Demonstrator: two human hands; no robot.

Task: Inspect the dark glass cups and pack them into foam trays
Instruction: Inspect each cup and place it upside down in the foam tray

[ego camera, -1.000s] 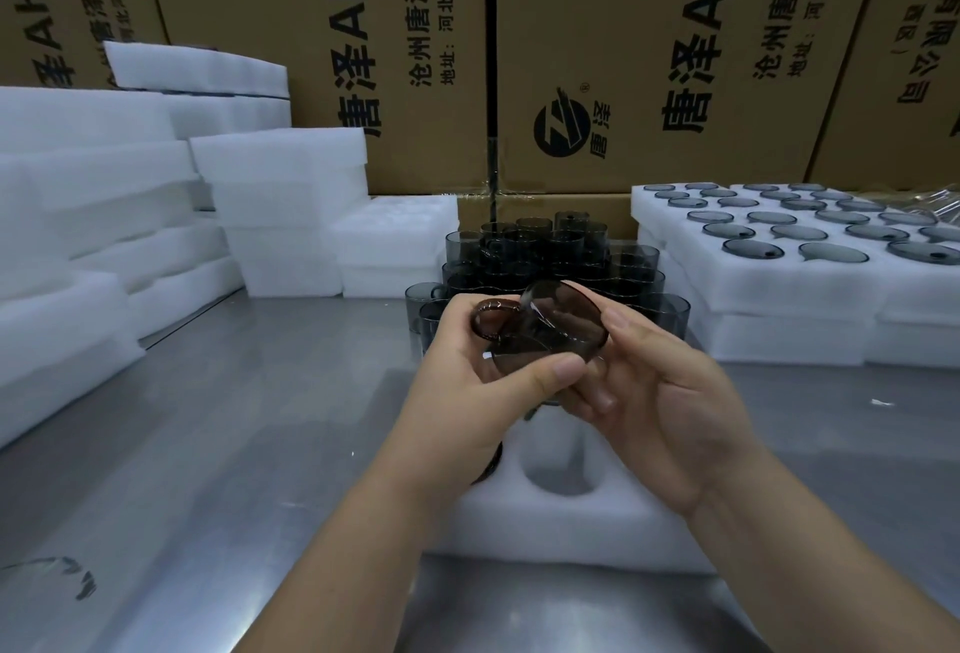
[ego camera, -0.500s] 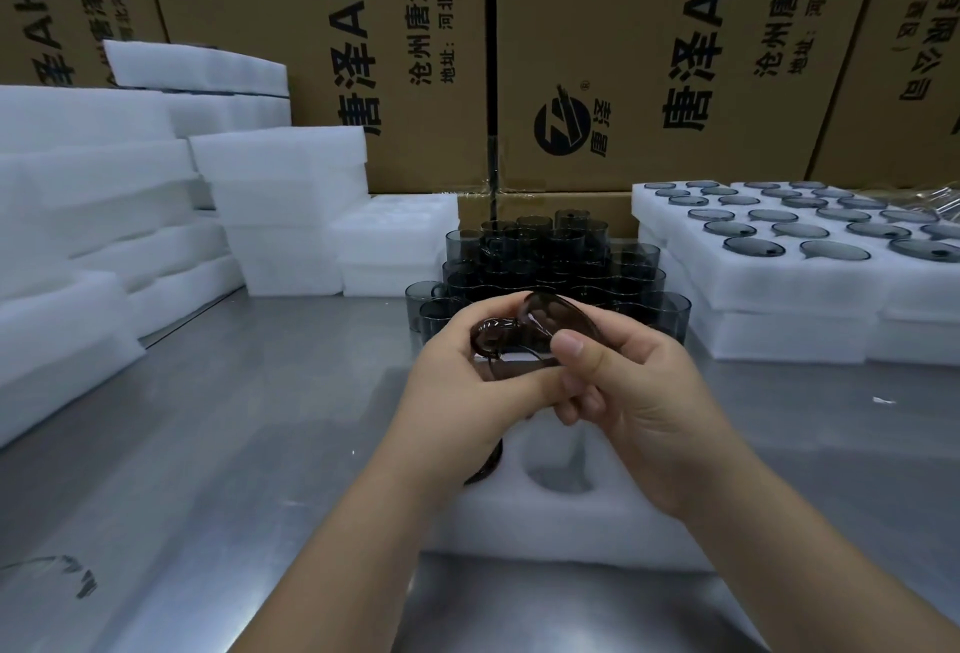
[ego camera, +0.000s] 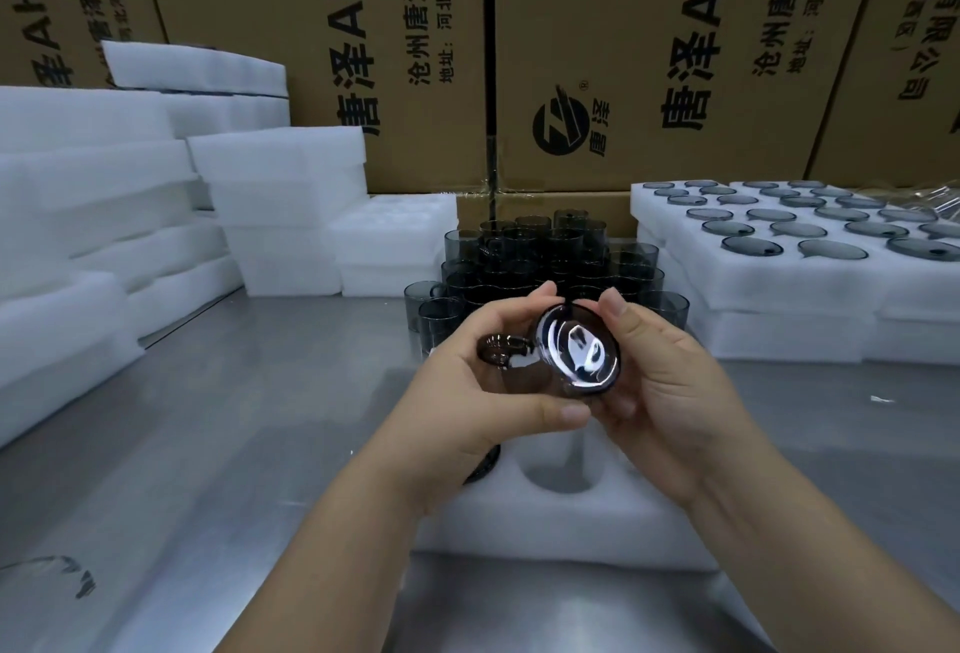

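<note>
A dark glass cup [ego camera: 574, 348] with a handle on its left is held between both hands above a white foam tray [ego camera: 571, 517]. Its round base faces me and reflects light. My left hand [ego camera: 483, 392] grips it from the left and below, thumb under the cup. My right hand [ego camera: 670, 382] holds it from the right, fingertips on the rim. The tray beneath has an empty round pocket [ego camera: 563, 470] and a dark cup [ego camera: 483, 465] partly hidden under my left hand. A cluster of several loose dark cups [ego camera: 545, 257] stands behind.
Filled foam trays [ego camera: 779, 278] are stacked at the right. Empty foam trays [ego camera: 280, 205] are piled at the left and back left. Cardboard boxes [ego camera: 597, 55] form a wall behind. The surface is a steel table [ego camera: 234, 418].
The cup has been turned in my hands: its base now faces me and shines, and the handle points left. Both hands stayed in about the same place.
</note>
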